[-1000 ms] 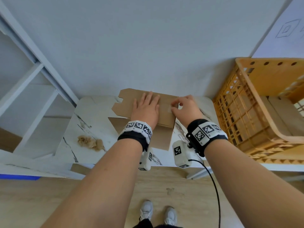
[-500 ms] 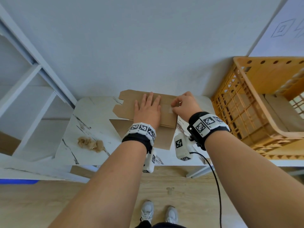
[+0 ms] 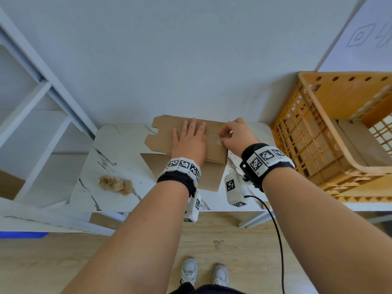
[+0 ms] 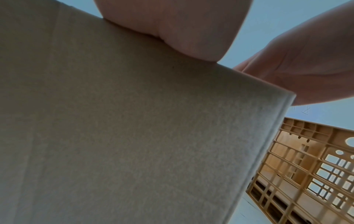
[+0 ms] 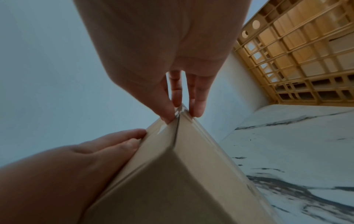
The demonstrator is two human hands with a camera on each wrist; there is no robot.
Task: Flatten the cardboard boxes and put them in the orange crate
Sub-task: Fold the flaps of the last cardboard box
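Change: right hand (image 3: 236,134) stayed at the tape (image 5: 179,111) on the box's top seam; left hand (image 3: 189,143) had not shifted.
Box: cardboard box (image 3: 214,151) sat on the marble table (image 3: 106,158), under both hands.
Crate: orange crate (image 3: 297,132) at 3 o'clock of the box held flattened cardboard (image 3: 360,143).
Hands: left lay flat, fingers straight, pressing the top; right fingertips (image 5: 198,106) pinched the tape.

- A plain indoor room, more like a storage or work corner than a lived-in home.
- Bare pale wall (image 3: 191,49), wood-look floor (image 3: 233,251).
- Marble-patterned counter (image 3: 110,158) beside white shelving (image 3: 38,115).
- An orange crate (image 3: 318,132) with cardboard inside.
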